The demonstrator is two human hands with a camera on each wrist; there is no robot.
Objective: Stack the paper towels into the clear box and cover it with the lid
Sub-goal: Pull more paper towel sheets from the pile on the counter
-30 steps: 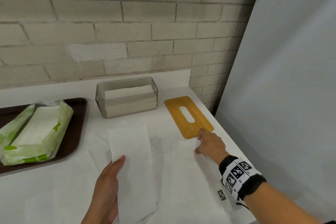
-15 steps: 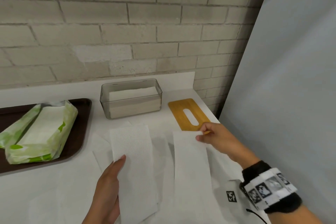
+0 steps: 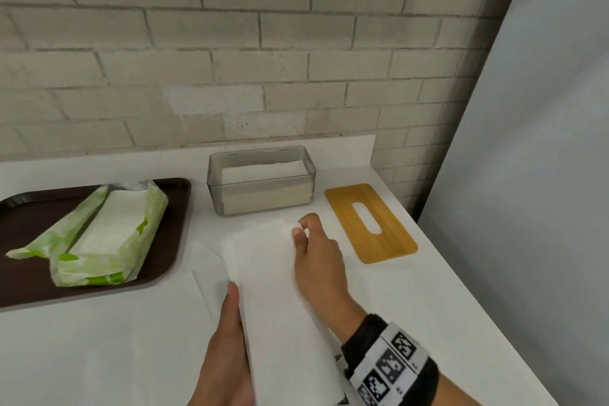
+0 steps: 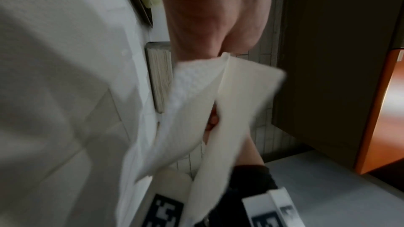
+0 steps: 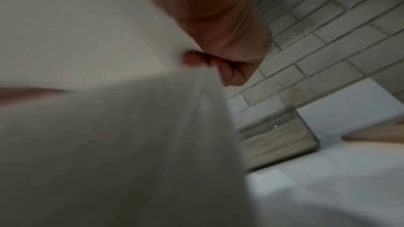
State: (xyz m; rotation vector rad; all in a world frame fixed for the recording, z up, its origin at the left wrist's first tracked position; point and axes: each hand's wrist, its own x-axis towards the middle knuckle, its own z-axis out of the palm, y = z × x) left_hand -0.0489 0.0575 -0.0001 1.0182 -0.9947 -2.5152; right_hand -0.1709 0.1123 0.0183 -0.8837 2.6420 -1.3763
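Pinching paper towel by far edge, right hand; left hand grips its near side. Limp, feather-light; we support both ends toward clear box at counter's back edge.

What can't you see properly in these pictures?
- Head view: the left hand fingers are hidden under the paper towels it holds.
- Right wrist view: blurred; a towel covers most of it, so the right hand grip is unclear.
- Head view: how full the clear box is.
- Tray: cut off by the left edge.
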